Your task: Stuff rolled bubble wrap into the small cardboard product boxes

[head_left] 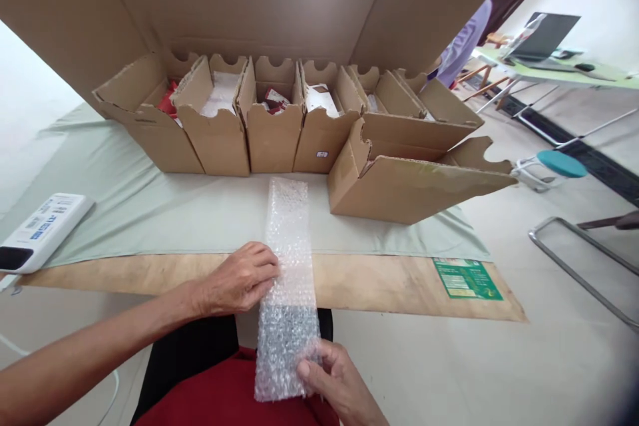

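Note:
A long, narrow strip of clear bubble wrap (289, 279) runs from the cloth over the table's front edge, its near end hanging above my lap. My left hand (242, 278) is closed at the strip's left edge, about halfway along, with fingers curled and thumb below. At the near right corner, my right hand (337, 376) pinches the wrap between thumb and fingers. Some of its fingertips are hidden behind or seen through the plastic. Beyond the far end of the strip stands a row of open cardboard bins (274, 143).
Red packets (167, 101) and white items (219, 93) sit in the bins. An angled cardboard bin (399, 186) stands at the right. A white device (44, 229) lies at left on the green cloth (150, 213). A green label (468, 278) is on the wooden edge.

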`<state>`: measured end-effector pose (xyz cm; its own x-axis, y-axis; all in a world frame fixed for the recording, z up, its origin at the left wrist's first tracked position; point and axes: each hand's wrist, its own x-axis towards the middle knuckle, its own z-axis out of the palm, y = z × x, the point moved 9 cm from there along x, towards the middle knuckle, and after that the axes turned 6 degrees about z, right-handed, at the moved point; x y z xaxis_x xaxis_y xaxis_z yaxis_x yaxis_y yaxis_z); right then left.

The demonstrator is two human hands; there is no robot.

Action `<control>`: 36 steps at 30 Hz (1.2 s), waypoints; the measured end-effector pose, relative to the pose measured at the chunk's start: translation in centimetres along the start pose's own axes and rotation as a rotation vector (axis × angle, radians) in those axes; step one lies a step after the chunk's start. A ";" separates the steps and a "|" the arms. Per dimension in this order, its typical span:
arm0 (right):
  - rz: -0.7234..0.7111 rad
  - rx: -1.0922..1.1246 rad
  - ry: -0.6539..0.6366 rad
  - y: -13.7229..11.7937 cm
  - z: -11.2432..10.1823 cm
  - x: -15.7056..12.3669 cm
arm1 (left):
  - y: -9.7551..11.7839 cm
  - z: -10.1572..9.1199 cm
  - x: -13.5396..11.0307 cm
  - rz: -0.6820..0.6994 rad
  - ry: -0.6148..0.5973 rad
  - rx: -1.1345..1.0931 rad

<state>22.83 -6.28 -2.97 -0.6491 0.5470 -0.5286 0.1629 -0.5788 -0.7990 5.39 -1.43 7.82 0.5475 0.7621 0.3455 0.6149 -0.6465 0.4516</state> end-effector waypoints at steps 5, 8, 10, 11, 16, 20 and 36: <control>-0.078 0.116 -0.090 -6.3 1.1 1.5 | -1.8 -0.1 -1.3 -0.137 0.030 -0.206; -0.222 0.225 0.084 -10.8 -0.4 4.6 | -3.0 -0.3 -2.4 -0.239 0.137 -0.337; -0.277 0.258 0.140 -12.6 -1.0 6.8 | -3.5 0.2 -3.1 -0.316 0.186 -0.333; -0.280 0.265 0.138 -13.0 -1.1 7.8 | -3.6 0.4 -3.3 -0.344 0.224 -0.300; -0.211 0.282 0.043 -12.0 -0.8 9.8 | -2.7 0.2 -3.0 -0.321 0.371 -0.124; -0.196 0.262 0.045 -11.6 -0.8 9.6 | -1.9 -0.1 -2.2 -0.283 0.320 0.036; -0.912 -1.331 0.345 -14.4 0.4 4.6 | -0.7 -0.3 -1.8 -0.255 0.244 0.349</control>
<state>17.21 4.34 6.24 -0.7266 0.6002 0.3343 0.4453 0.7820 -0.4361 3.85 -2.33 7.17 0.2317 0.8563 0.4616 0.8881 -0.3798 0.2588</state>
